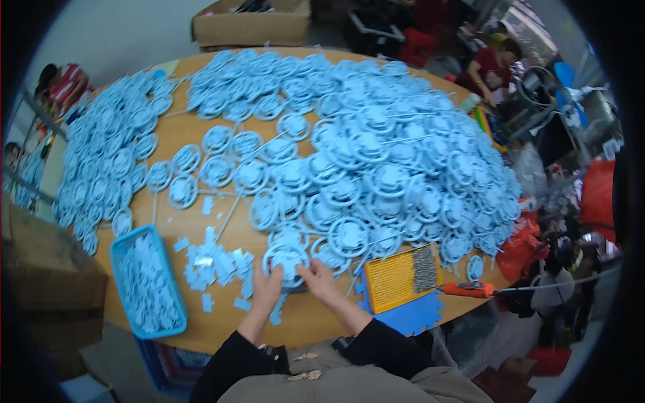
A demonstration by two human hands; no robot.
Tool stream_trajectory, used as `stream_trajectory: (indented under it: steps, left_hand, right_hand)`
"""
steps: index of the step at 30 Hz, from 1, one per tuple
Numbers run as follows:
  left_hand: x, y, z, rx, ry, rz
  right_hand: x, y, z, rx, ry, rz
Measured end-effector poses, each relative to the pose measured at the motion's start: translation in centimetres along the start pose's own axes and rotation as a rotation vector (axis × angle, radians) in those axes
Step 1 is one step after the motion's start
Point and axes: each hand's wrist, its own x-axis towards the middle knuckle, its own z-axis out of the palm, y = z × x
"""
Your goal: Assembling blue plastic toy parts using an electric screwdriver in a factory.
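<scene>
Just in front of me, a round light blue plastic part [287, 259] with a ring-shaped rim is between my two hands. My left hand [267, 286] grips its near left side, the thumb resting on top. On its near right side, my right hand [322, 283] has the thumb and fingers closed on the edge. More of the same ringed parts [386, 178], many with thin rods, are heaped beyond my hands and to the right. Small flat light blue pieces [207, 266] lie loose to the left of my left hand.
A blue basket [161, 332] of small pieces stands at the left. Right of my hands, a yellow tray [390, 285] holds screws [424, 269] on a blue foam mat [410, 321], beside an orange electric screwdriver [468, 289]. Another heap [101, 161] covers the far left. Other people sit beyond the table.
</scene>
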Motion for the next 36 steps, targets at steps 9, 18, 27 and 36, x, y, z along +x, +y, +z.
stream_trajectory:
  steps: [9, 18, 27, 36]
  left_hand:
    - [8.7, 3.1, -2.2, 1.052, 0.062, 0.732]
    - [13.6, 4.0, -2.9, 1.010, -0.136, 0.610]
    - [14.7, 12.7, 1.6, -0.069, -0.307, 0.022]
    - [17.9, 15.7, 17.9, -0.117, -0.606, -0.045]
  right_hand:
    - [1.4, -4.0, -2.8, 0.270, -0.051, -0.019]
    - [-0.6, -11.3, -8.3, -0.122, 0.057, -0.094]
    - [4.6, -15.5, -28.9, 0.274, 0.678, -0.443]
    - [4.7, -12.2, -24.1, 0.407, 0.619, -0.368]
